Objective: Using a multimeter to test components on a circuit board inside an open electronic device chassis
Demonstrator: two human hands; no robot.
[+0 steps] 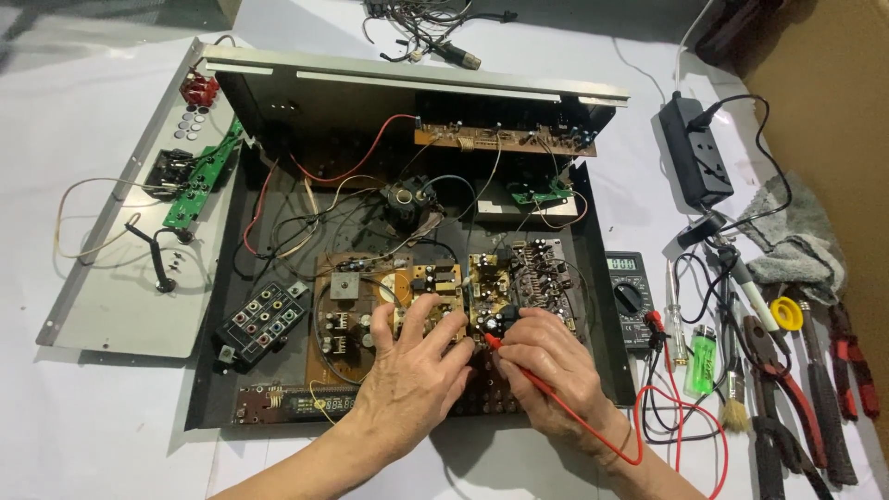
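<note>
Table: white, and on it we have the opened amplifier chassis lying flat.
Circuit boards: brown, inside the chassis, right under our hands.
Left hand: we rest it on the boards, fingers spread, holding nothing.
Right hand: we pinch the red probe, its tip on the board.
Multimeter: just right of the chassis.
Green lighter: beside the multimeter.

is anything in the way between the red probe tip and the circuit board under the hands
Nothing visible. The right hand holds the red probe with its tip right at the brown circuit board. The left hand rests on the board beside it, its fingers left of the tip.
</note>
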